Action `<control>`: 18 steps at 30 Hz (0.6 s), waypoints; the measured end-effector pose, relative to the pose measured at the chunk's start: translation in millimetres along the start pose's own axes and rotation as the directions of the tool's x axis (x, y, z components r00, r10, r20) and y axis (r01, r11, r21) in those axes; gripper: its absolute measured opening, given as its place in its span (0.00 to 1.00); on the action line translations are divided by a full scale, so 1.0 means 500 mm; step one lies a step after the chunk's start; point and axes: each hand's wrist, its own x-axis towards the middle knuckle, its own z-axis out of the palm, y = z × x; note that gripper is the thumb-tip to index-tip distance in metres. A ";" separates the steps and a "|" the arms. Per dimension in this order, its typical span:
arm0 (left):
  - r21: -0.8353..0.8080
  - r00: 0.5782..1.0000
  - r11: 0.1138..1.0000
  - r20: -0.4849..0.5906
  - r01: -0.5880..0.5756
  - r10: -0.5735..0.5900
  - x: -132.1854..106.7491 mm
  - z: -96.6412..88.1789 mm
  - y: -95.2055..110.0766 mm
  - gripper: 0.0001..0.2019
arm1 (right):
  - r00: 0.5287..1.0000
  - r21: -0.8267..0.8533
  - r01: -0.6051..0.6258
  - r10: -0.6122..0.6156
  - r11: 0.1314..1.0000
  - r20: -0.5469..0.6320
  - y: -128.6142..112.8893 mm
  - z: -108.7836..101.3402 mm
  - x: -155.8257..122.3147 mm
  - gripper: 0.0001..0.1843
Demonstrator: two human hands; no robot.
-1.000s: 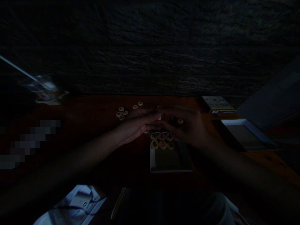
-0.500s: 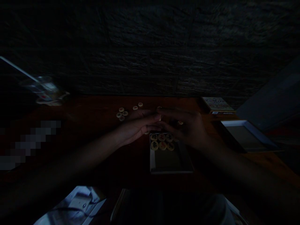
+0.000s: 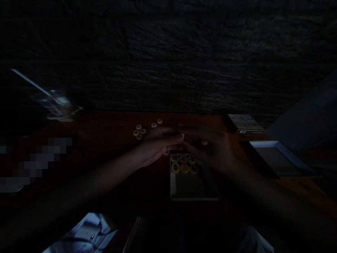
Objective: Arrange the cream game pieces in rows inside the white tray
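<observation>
My left hand (image 3: 160, 146) and my right hand (image 3: 216, 147) meet above the table behind a shallow open box (image 3: 195, 199). At the fingertips, a small pale edge of a Chinese chess piece (image 3: 183, 135) shows; both hands close on it, and most of it is hidden. Inside the box, round wooden pieces with red and black characters lie in two rows at the far end, such as a red-marked piece (image 3: 184, 168). The right hand partly covers that end. One loose piece (image 3: 166, 153) lies under the left hand, another (image 3: 204, 143) beneath the right.
Several loose pieces (image 3: 139, 127) lie beyond my left hand. At the right are a printed box (image 3: 246, 123) and an empty tray-like lid (image 3: 279, 175). A clear cup with a straw (image 3: 59, 103) stands far left. A dark brick wall (image 3: 168, 77) rises behind the table.
The view has tilted slightly, so everything sits a little lower and to the right. Both hands stay together in the same pose, and the pieces in the box are unchanged.
</observation>
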 end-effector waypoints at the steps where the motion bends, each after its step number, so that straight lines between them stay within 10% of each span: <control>1: 0.005 1.000 1.000 -0.013 -0.022 0.022 0.001 0.000 0.000 0.11 | 1.000 0.010 0.005 -0.005 1.000 -0.005 0.000 0.000 0.001 0.19; 10: 0.030 0.984 0.991 -0.116 -0.134 0.137 0.004 0.001 0.002 0.10 | 0.996 0.056 -0.056 0.060 0.997 -0.060 0.001 0.002 0.002 0.15; 18: 0.153 0.964 0.980 -0.213 -0.130 0.161 -0.005 0.007 0.003 0.14 | 0.854 0.205 -0.506 0.520 0.838 -0.020 0.001 0.015 0.006 0.14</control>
